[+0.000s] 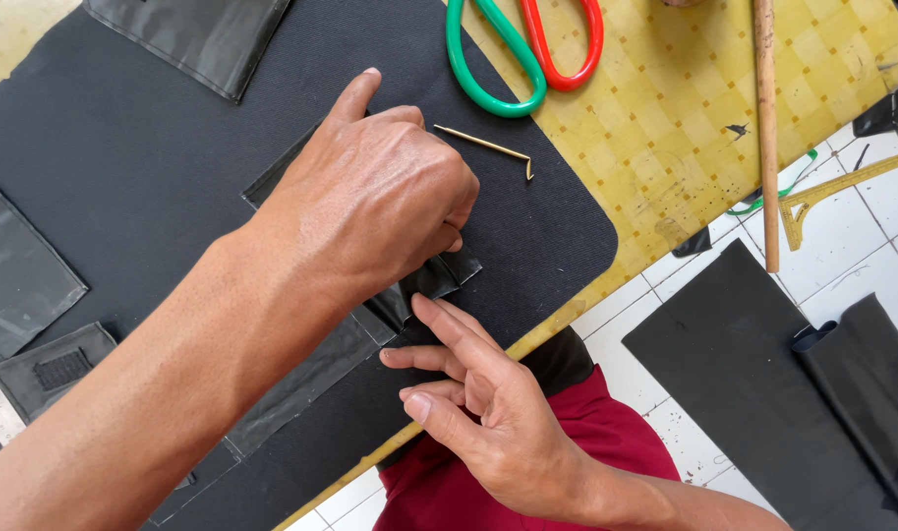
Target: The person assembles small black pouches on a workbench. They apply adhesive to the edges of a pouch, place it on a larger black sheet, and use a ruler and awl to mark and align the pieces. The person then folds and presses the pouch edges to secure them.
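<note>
Presently, head view: we had the left hand (380,197) curled knuckles-down on a black folded strip (439,278) lying on the dark mat (124,147), forefinger stretched toward the far side; whether it pinched the strip we could not tell. Our right hand (478,393) lay open, forefinger tip touching the fold's near edge. A thin bent metal tool (488,147) lay just beyond, and scissors (522,49) farther off. We judged a crisp crease needed even pressure along the fold, with its edges kept aligned.
</note>
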